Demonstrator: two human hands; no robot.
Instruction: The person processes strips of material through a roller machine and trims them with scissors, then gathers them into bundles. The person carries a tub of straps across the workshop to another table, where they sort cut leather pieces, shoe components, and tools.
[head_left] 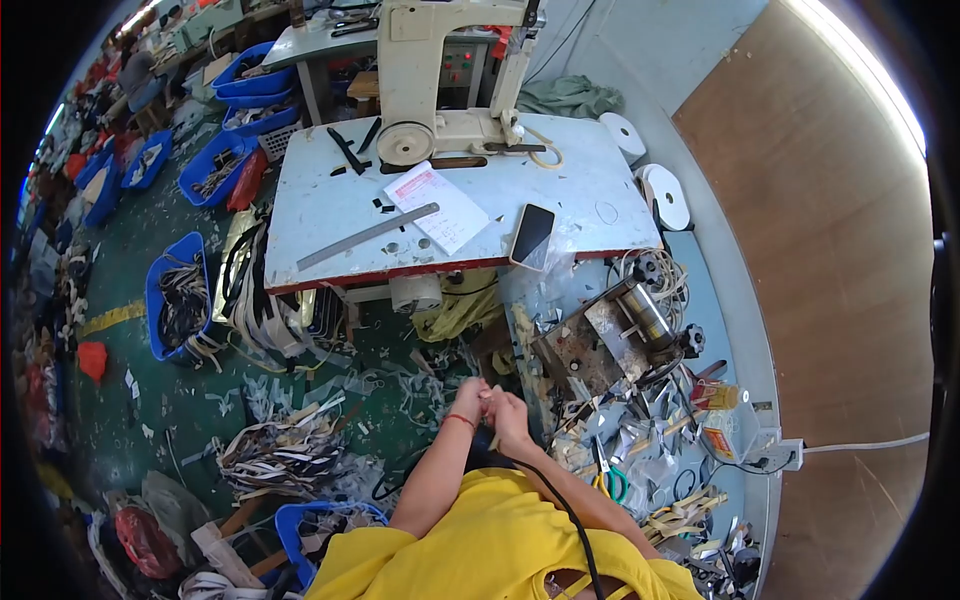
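Note:
Low in front of the yellow shirt, my left hand (470, 398) and my right hand (507, 415) are close together, their fingers bent inward and meeting. A red band circles the left wrist. Something small and pale seems to be between the fingers, too small to name. A dark cord (560, 500) runs from near my right hand down over the shirt. Beyond the hands stands a sewing machine (408, 80) on a pale table (330, 215), with a metal ruler (368, 237), a paper pad (440, 210) and a phone (532, 238) on it.
At the right, a metal device with a roller (648, 316) sits on a bench cluttered with scraps and green-handled scissors (610, 478). Blue bins (153, 300) and a heap of strips (280, 455) lie on the floor at the left. A wooden panel (800, 300) stands far right.

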